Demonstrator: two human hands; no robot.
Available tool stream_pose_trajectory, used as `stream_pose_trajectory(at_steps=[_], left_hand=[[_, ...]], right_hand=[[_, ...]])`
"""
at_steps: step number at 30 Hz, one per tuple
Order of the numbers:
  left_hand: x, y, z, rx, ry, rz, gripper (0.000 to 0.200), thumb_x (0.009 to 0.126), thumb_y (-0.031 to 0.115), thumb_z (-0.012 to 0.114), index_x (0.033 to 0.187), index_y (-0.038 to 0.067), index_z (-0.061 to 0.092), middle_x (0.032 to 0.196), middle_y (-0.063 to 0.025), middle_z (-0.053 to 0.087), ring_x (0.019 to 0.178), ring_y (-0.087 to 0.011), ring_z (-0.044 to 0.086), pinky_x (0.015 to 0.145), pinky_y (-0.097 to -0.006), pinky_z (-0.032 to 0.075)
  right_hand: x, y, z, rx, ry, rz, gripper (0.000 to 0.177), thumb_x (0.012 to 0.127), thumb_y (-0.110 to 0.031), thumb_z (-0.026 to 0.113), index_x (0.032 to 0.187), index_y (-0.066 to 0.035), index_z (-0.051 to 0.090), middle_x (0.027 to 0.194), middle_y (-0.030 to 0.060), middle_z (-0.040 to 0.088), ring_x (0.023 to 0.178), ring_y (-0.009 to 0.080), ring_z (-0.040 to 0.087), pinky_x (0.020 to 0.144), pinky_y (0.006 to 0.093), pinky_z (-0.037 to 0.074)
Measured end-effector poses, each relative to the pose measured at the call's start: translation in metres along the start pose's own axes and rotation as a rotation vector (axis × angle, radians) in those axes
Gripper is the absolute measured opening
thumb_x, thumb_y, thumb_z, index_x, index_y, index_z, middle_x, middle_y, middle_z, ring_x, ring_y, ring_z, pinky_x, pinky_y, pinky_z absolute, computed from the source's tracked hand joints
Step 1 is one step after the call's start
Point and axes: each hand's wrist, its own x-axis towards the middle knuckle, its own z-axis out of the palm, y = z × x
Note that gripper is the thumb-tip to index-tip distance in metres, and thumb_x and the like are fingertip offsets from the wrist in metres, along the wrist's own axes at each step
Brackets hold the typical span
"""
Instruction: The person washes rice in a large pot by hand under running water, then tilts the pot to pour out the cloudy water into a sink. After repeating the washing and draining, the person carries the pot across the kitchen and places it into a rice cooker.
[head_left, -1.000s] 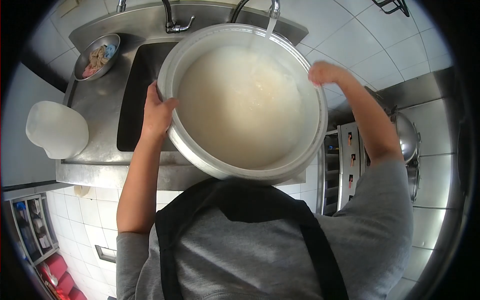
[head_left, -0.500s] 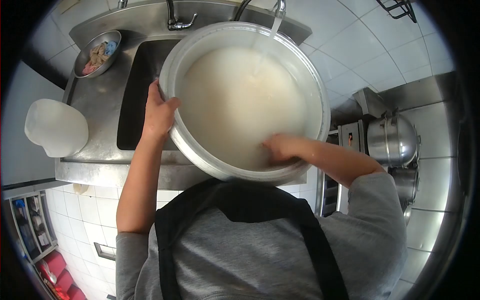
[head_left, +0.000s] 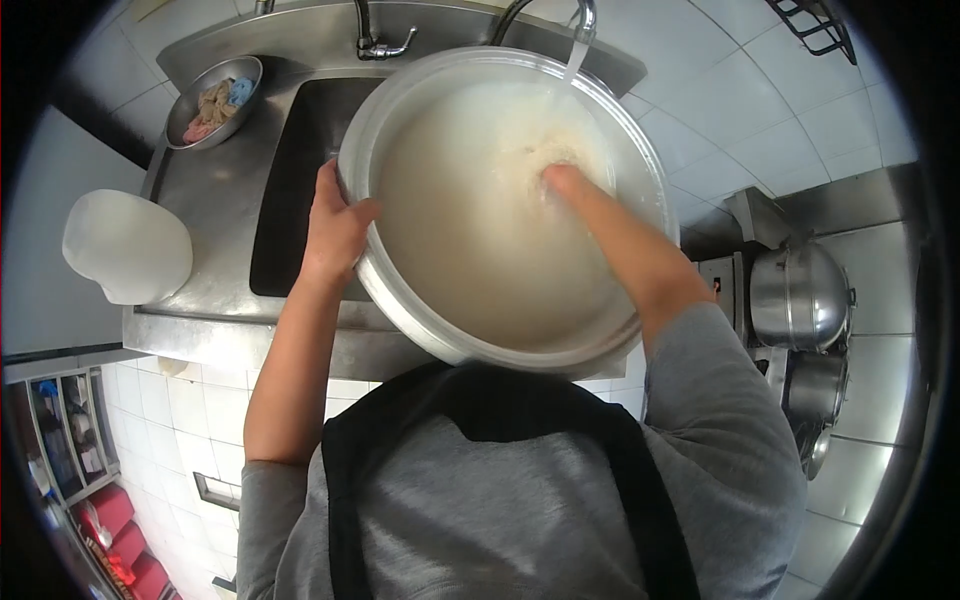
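Note:
A large metal pot (head_left: 430, 325) holds cloudy, whitish liquid (head_left: 470, 230), and water runs into it from the faucet (head_left: 587, 22) at its upper right. My left hand (head_left: 337, 228) grips the pot's left rim, thumb over the edge and fingers on the outer side. My right hand (head_left: 562, 180) is dipped in the liquid in the upper right part of the pot; its fingers are under the surface and hidden. Pale grains show faintly around it.
Left of the pot is a dark sink basin (head_left: 290, 200) in a steel counter (head_left: 205, 210). On the counter are a metal bowl (head_left: 178, 130) with cloths and a white plastic jug (head_left: 130, 245). Metal pots (head_left: 795, 295) stand at the right.
My right hand has moved from the lower right of the pot up towards the faucet side, still in the liquid. My left hand keeps its grip on the rim. The whole view has shifted slightly.

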Motion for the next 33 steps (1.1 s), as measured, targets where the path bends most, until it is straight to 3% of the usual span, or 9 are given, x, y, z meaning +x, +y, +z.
stream_pose_trajectory(at_steps=[6,9,13,15,18,24,27,30,33], left_hand=[[-0.001,0.004,0.003,-0.010,0.023,-0.008,0.069,0.065,0.000,0.056,0.130,-0.006,0.033,0.113,-0.0200,0.053,0.103,-0.0266,0.054,0.091,-0.0326,0.042],[-0.001,0.005,0.003,0.047,0.039,-0.014,0.069,0.065,0.000,0.056,0.130,-0.006,0.033,0.113,-0.0204,0.053,0.103,-0.0268,0.054,0.090,-0.0328,0.042],[-0.004,0.007,0.004,0.059,0.046,-0.012,0.069,0.065,0.001,0.056,0.130,-0.006,0.033,0.113,-0.0205,0.053,0.103,-0.0269,0.054,0.090,-0.0329,0.042],[-0.002,0.005,0.004,0.054,0.047,-0.002,0.069,0.065,0.002,0.056,0.130,-0.006,0.033,0.113,-0.0203,0.053,0.103,-0.0270,0.054,0.090,-0.0330,0.042],[0.002,-0.003,0.001,0.042,0.041,0.010,0.070,0.065,0.003,0.056,0.130,-0.006,0.033,0.112,-0.0200,0.053,0.103,-0.0271,0.054,0.090,-0.0330,0.042],[0.002,-0.002,0.000,0.023,0.015,0.027,0.071,0.065,0.001,0.055,0.132,-0.006,0.032,0.114,-0.0194,0.052,0.103,-0.0268,0.053,0.090,-0.0333,0.042],[-0.003,0.006,0.003,0.041,0.022,-0.013,0.071,0.065,0.001,0.055,0.132,-0.006,0.031,0.116,-0.0190,0.052,0.103,-0.0267,0.053,0.091,-0.0332,0.041],[-0.002,0.004,0.002,0.040,0.022,-0.013,0.070,0.066,0.000,0.055,0.132,-0.005,0.031,0.116,-0.0189,0.051,0.104,-0.0267,0.053,0.091,-0.0329,0.041],[0.004,-0.007,-0.002,-0.010,-0.004,0.018,0.069,0.066,-0.001,0.054,0.132,-0.005,0.032,0.116,-0.0189,0.051,0.103,-0.0266,0.053,0.091,-0.0328,0.041]], right_hand=[[0.031,-0.066,0.006,0.008,-0.175,-0.094,0.040,0.079,-0.039,0.063,0.108,-0.011,0.066,0.117,0.0091,0.060,0.110,0.0203,0.053,0.094,0.0337,0.041],[-0.016,-0.106,0.016,0.231,-0.267,-0.261,0.045,0.080,-0.044,0.059,0.112,-0.013,0.064,0.119,0.0044,0.059,0.109,0.0198,0.053,0.092,0.0341,0.042],[0.003,-0.116,0.052,0.237,-0.592,-0.336,0.062,0.070,-0.045,0.073,0.120,-0.011,0.060,0.131,0.0083,0.052,0.124,0.0218,0.044,0.100,0.0357,0.036],[-0.048,-0.130,0.056,0.185,-0.581,-0.273,0.060,0.070,-0.043,0.073,0.119,-0.011,0.061,0.128,0.0100,0.053,0.124,0.0223,0.044,0.099,0.0350,0.037],[-0.076,-0.117,0.063,0.171,-0.795,-0.370,0.060,0.069,-0.042,0.074,0.116,-0.007,0.062,0.125,0.0132,0.055,0.118,0.0229,0.048,0.095,0.0360,0.040],[-0.135,-0.088,0.054,-0.294,-1.009,-0.232,0.053,0.066,-0.035,0.075,0.108,-0.005,0.064,0.106,0.0141,0.063,0.096,0.0236,0.057,0.082,0.0374,0.045],[-0.152,-0.063,0.035,-0.385,-1.041,-0.430,0.052,0.064,-0.030,0.074,0.109,-0.007,0.063,0.099,0.0126,0.065,0.092,0.0233,0.059,0.080,0.0367,0.046],[-0.152,-0.034,0.024,-0.515,-0.837,-0.590,0.050,0.062,-0.027,0.072,0.109,-0.012,0.062,0.093,0.0117,0.067,0.084,0.0240,0.063,0.075,0.0381,0.049],[-0.162,-0.058,0.003,-0.708,-0.591,-0.354,0.049,0.064,-0.033,0.071,0.109,-0.013,0.063,0.101,0.0141,0.065,0.094,0.0299,0.061,0.079,0.0413,0.049]])
